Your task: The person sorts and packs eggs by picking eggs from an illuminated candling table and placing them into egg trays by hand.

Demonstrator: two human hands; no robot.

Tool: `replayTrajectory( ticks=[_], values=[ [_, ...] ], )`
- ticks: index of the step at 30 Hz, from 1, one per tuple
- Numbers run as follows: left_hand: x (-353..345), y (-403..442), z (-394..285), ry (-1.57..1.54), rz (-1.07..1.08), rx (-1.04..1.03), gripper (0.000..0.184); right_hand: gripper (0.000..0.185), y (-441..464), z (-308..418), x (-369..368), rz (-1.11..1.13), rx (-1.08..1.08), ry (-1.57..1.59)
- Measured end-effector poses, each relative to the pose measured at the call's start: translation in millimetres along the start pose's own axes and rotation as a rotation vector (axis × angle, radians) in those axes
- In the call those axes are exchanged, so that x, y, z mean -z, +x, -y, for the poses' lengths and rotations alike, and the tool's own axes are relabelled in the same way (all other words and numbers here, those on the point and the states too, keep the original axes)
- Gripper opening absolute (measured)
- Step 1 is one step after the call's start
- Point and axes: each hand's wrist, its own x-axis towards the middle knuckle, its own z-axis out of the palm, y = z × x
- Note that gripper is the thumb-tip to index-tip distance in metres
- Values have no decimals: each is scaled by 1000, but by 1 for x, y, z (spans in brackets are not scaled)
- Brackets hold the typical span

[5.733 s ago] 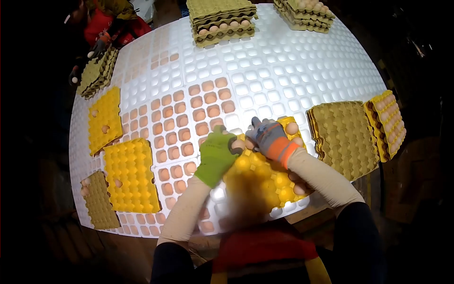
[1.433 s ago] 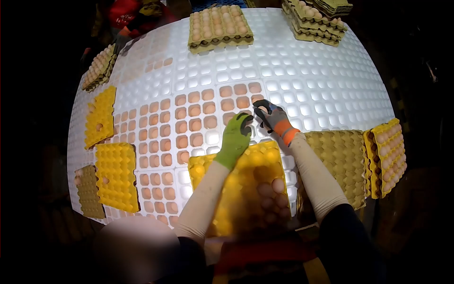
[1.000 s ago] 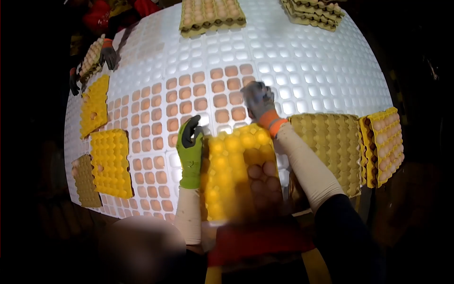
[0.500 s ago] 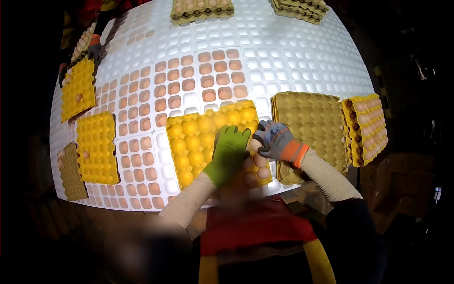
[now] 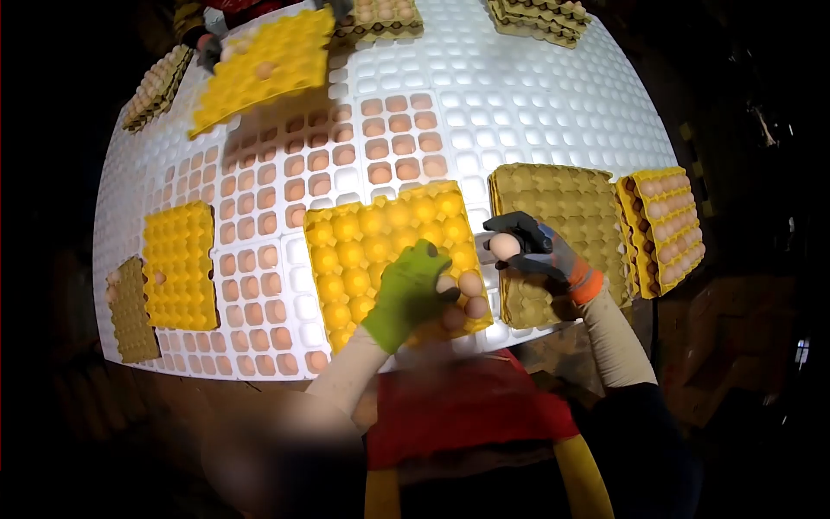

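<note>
The right hand [image 5: 546, 255] cups one egg [image 5: 504, 247] in half-bent fingers, presumably sparing its shell. The left hand [image 5: 410, 290] curls its fingers beside a second egg [image 5: 445, 284], yellow tray [image 5: 346, 227] beneath; grip unclear.

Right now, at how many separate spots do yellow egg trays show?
4: the front tray beneath the left hand, the left tray, the raised tray beside a co-worker's hand, and the egg-filled tray at right. Others may hide underneath.

Packing workshop — egg trays [image 5: 346, 259], pocketed white panels [image 5: 562, 112]
</note>
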Motion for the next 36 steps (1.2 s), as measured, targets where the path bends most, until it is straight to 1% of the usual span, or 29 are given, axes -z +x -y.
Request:
replayTrajectory(
  ticks=[1,2,3,4,6,7,8,9,10,12,14,15,16,17,18,20,22,23,24,26,27,29,30,31,32,33,34,35,36],
  values=[
    [-11,0,1,-394,91,345,24,44,6,-1,0,19,91,-434],
    [-14,0,3,-490,112,437,23,46,11,-2,-4,41,187,-866],
    [-17,0,5,-586,124,534,22,43,14,0,-19,112,61,-1121],
    [-20,1,7,-675,129,633,21,44,19,-12,-31,194,61,-1410],
    [-20,-5,31,379,223,-47,28,45,23,-22,-49,341,-66,-1677],
    [-14,-12,36,382,230,-46,28,45,23,-20,-48,341,-67,-1670],
    [-7,-22,42,-81,196,72,37,47,24,-15,-45,339,-78,-1629],
    [8,-28,35,-542,266,334,42,48,22,-14,-43,337,-92,-1585],
    [23,-34,28,-976,221,638,48,48,16,-25,-35,335,-96,-1579],
    [26,-48,17,-1102,116,542,49,52,9,-47,-5,145,30,-1269],
    [14,-62,26,-1058,131,598,48,62,-2,-19,5,308,-1,-577],
    [1,-62,29,-688,114,247,41,60,-12,-9,3,299,-116,-328],
    [-11,-62,33,-289,-21,-45,34,57,-23,8,-3,291,-230,-85],
    [-11,-55,12,22,120,-1,26,53,-29,16,-18,182,-202,60],
    [-10,-50,-9,338,256,70,19,53,-29,11,-13,250,-175,31],
    [-43,-57,-5,529,14,-125,10,49,-23,10,-32,190,-258,-134],
    [-70,-54,-4,879,62,-56,10,41,-9,-18,-25,269,236,-931],
    [-80,-54,3,873,-41,-72,12,36,-15,-32,-25,205,358,-1385],
    [-69,-56,-1,852,33,-61,11,35,-17,-19,-45,222,154,-1607],
    [-41,-63,1,495,-20,-95,19,32,-19,-30,-53,274,132,-1759],
    [-24,-69,0,497,-23,-88,19,29,-19,-26,-64,291,84,-1795],
    [8,-84,0,13,-63,102,35,29,-21,-31,-67,273,149,-1790],
    [13,-97,13,-105,-158,141,46,29,-22,-34,-68,250,212,-1789],
    [14,-111,29,-440,-366,220,34,29,-21,-35,-67,255,193,-1778],
    [31,-118,45,-177,-484,2,33,29,-20,-32,-70,256,192,-1777],
    [34,-133,70,-36,-561,102,34,30,-21,-26,-73,285,137,-1828],
    [50,-149,71,-304,-615,373,36,30,-20,-21,-77,317,80,-1879],
    [68,-157,71,-567,-633,475,39,34,-19,-19,-80,351,-4,-1879],
    [71,-171,86,228,-691,384,39,34,-18,-28,-79,363,0,-1884]
  ],
)
